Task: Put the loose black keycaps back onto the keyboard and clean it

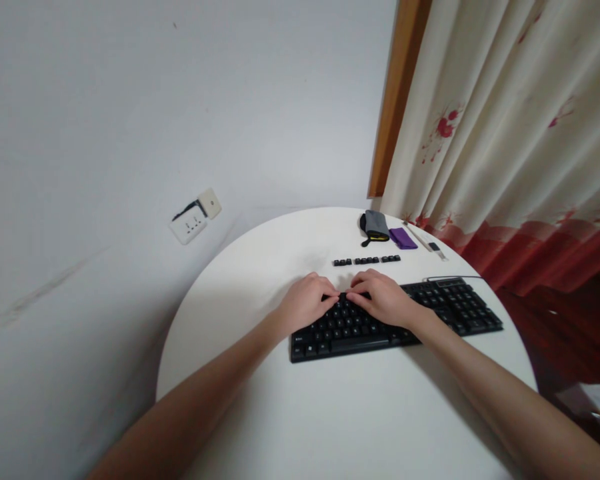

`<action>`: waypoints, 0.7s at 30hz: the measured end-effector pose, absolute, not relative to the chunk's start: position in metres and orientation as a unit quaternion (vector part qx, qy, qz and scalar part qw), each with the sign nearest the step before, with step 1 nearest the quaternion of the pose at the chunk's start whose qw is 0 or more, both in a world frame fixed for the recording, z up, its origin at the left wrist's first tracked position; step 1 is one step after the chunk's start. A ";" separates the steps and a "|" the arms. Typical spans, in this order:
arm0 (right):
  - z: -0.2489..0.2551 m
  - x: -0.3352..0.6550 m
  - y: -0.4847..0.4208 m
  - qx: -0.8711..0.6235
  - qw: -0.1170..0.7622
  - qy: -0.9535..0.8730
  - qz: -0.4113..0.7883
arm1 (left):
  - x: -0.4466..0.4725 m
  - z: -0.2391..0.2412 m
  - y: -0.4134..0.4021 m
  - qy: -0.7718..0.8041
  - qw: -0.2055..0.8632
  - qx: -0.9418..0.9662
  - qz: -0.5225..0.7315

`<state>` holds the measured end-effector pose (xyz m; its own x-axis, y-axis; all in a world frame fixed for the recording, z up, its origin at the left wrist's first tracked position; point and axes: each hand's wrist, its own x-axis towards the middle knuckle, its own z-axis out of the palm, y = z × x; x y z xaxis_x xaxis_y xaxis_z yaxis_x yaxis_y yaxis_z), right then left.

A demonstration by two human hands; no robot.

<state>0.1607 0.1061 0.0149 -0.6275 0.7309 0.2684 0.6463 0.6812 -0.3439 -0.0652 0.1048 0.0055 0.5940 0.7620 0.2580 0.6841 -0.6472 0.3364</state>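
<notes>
A black keyboard (359,344) lies on the white table, partly covered by both hands. My left hand (306,303) rests over its upper left part, thumb and fingertips drawn together in a pinch. Close beside it, my right hand (383,298) is closed in a similar pinch at the keyboard's back edge. The fingertips of the two hands nearly meet there; whatever they grip is too small or hidden to make out. Behind the hands, several loose black keycaps (367,261) sit in a line of three groups.
Toward the back of the round table (240,287) lie a grey pouch (377,225), a folded purple cloth (403,238) and a thin, light-coloured tool (421,236). The keyboard's cable (455,277) runs along its back edge. A wall and a curtain (480,147) border the table.
</notes>
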 end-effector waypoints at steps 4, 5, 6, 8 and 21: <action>0.017 0.164 0.105 -0.389 0.155 -0.903 0.100 | -0.065 0.007 0.104 0.413 0.101 0.886 0.185; 0.017 0.164 0.105 -0.390 0.152 -0.903 0.100 | -0.065 0.008 0.104 0.413 0.101 0.886 0.184; 0.016 0.164 0.106 -0.391 0.152 -0.902 0.102 | -0.065 0.009 0.104 0.413 0.103 0.886 0.183; 0.015 0.165 0.107 -0.390 0.156 -0.901 0.108 | -0.065 0.010 0.104 0.415 0.107 0.885 0.180; 0.002 0.164 0.113 -0.380 0.248 -0.872 0.186 | -0.065 0.007 0.107 0.426 0.140 0.864 0.230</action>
